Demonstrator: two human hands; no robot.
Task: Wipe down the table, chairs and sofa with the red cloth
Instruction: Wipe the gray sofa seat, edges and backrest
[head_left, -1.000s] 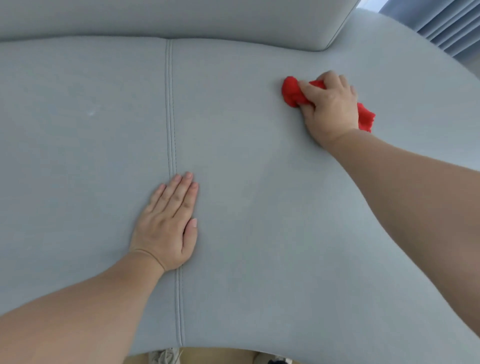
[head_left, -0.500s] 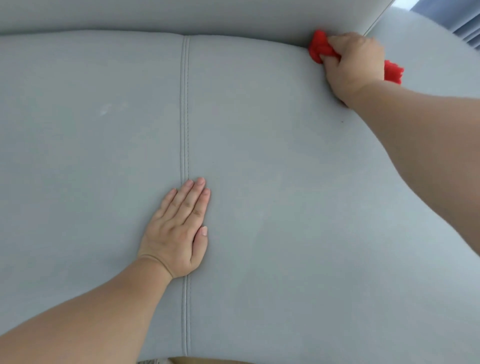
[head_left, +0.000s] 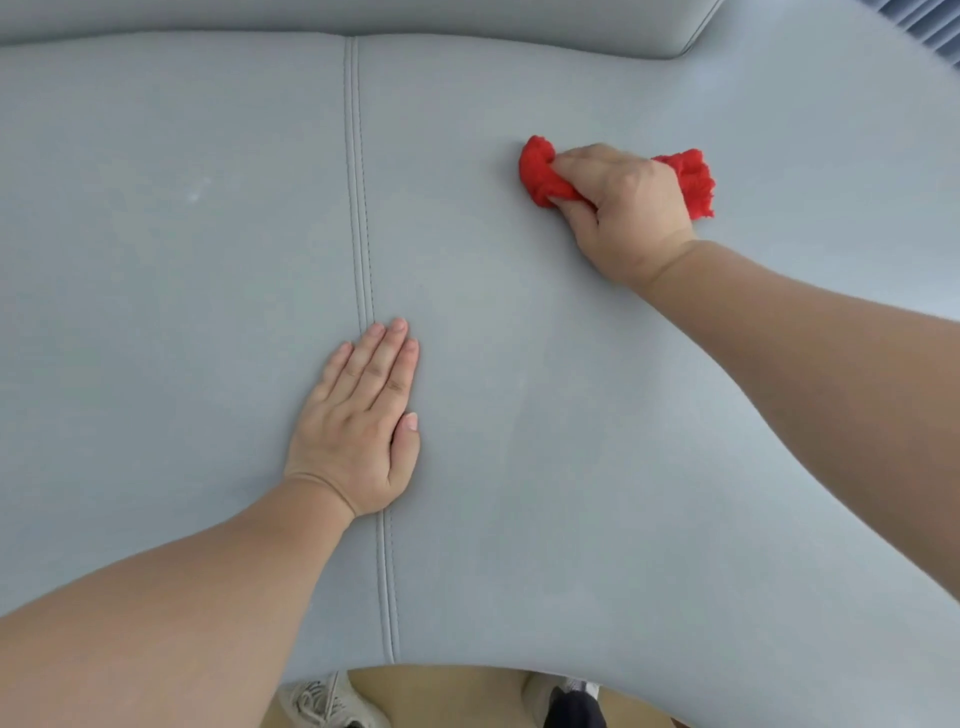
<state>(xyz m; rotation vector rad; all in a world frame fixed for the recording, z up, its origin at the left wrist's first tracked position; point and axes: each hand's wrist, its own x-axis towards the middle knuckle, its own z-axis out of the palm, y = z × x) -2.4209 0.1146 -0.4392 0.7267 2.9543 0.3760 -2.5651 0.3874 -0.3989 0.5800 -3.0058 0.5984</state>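
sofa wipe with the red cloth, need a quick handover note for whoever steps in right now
Right hand: grips the bunched red cloth, pressed on the sofa seat right of the stitched seam, short of the backrest.
Left hand: flat, fingers straight, resting on the seat across the seam, holding nothing.
Done: seat wiping is under way; how much is covered cannot be told.
Left: a pale smudge left of the seam looks unwiped, plus the rest of the sofa. Table and chairs are out of view, state unknown.
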